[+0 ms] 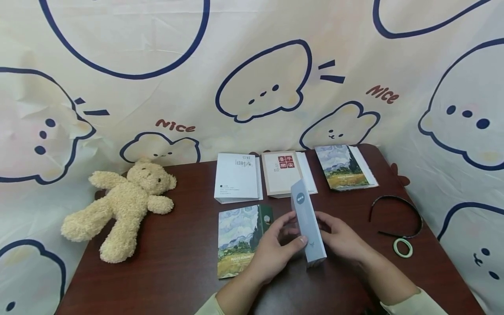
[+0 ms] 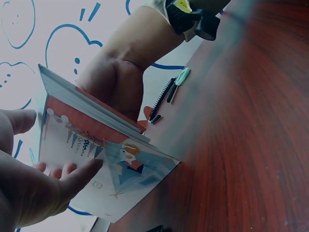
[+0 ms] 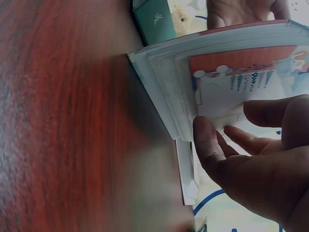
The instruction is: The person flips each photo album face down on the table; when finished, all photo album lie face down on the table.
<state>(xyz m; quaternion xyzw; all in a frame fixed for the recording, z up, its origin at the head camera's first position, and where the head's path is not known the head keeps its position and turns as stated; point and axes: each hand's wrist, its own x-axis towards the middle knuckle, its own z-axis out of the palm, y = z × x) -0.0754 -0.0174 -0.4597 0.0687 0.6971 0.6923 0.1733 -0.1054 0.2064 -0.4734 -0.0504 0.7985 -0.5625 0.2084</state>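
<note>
While the left grip (image 1: 277, 251) pinches a pale-blue album (image 1: 309, 227) set edgewise at the tabletop (image 1: 177, 271), the right grip (image 1: 341, 238), loosely parted, lies alongside; a green-spined album (image 1: 237, 238) reads “PHOTO ALBUM”, a cream album (image 1: 281, 180) “平安喜樂”.

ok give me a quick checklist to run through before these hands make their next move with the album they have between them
1. Left hand on the held album: ok, thumb against the spine.
2. Right hand pressing the opposite cover: cannot tell, fingers are close but contact is unclear.
3. Held album on edge, not lying flat: ok.
4. Held album's weight on the table: cannot tell.
5. Landscape-cover album free from under the left arm: not ok, the arm overlaps its corner in the head view; touching or not is unclear.
6. Headband and green ring apart from the right hand: ok.
</note>
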